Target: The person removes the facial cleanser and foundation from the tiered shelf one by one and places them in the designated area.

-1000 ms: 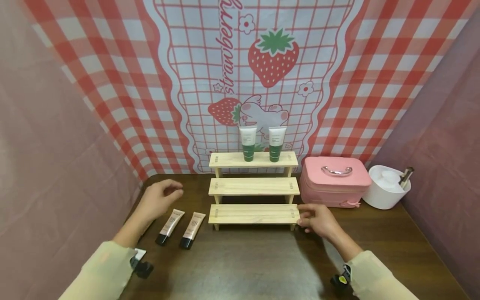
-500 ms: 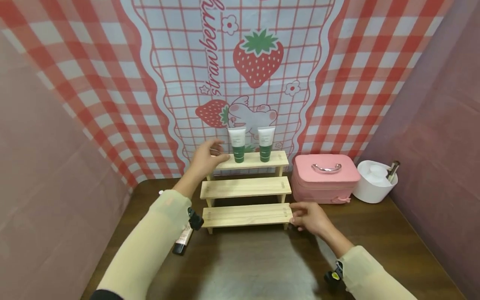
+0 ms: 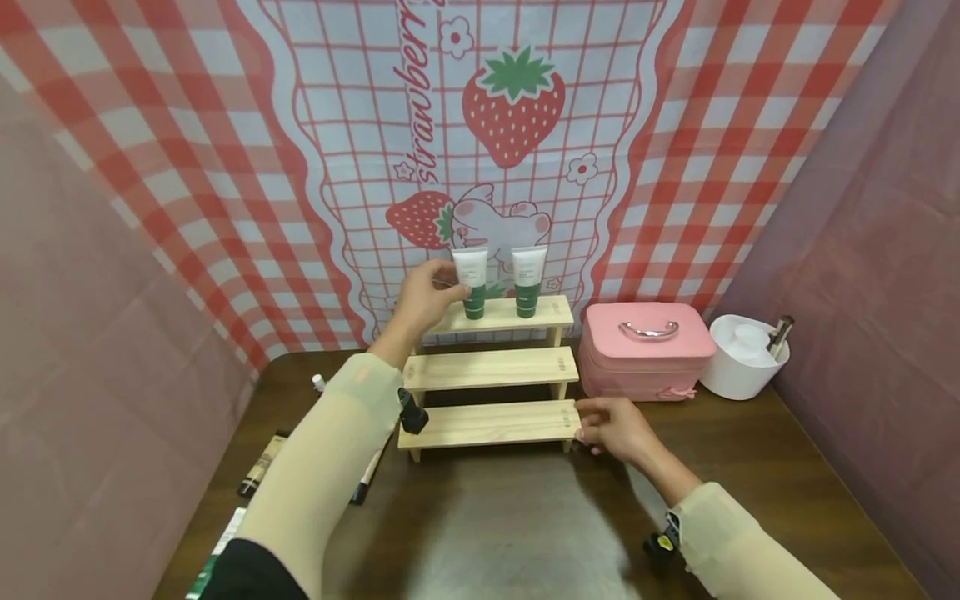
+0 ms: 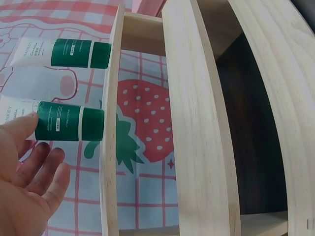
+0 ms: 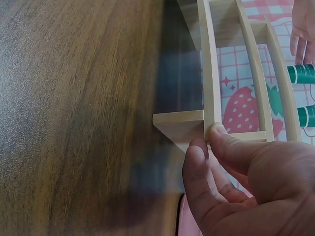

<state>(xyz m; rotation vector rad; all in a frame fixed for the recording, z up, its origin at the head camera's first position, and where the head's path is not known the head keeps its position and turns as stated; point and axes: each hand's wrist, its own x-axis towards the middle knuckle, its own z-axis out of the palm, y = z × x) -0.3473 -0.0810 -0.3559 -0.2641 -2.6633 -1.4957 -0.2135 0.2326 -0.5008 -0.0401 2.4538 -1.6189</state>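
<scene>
A three-step wooden display stand (image 3: 487, 423) stands on the table. Two white-and-green squeeze tubes stand cap-down on its top step, the left tube (image 3: 474, 283) and the right tube (image 3: 528, 283). My left hand (image 3: 424, 298) pinches the left tube from its left side; in the left wrist view the thumb lies on the front of this tube (image 4: 59, 121), while the other fingers hang below, loosely bent. With thumb and fingers, my right hand (image 3: 619, 428) holds the right end of the lowest step, shown closely in the right wrist view around the wooden edge (image 5: 209, 73).
Right of the stand sit a pink case (image 3: 648, 350) and a white container (image 3: 742, 358) with brushes. Left on the brown table (image 3: 510, 517), partly behind my left sleeve, lie a beige tube (image 3: 262, 467), another black-capped tube (image 3: 366, 482) and a white-and-green package (image 3: 217, 554).
My left hand has moved from above the beige tubes up to the top step and onto the left tube. The right hand stays at the stand's end. The head view has shifted.
</scene>
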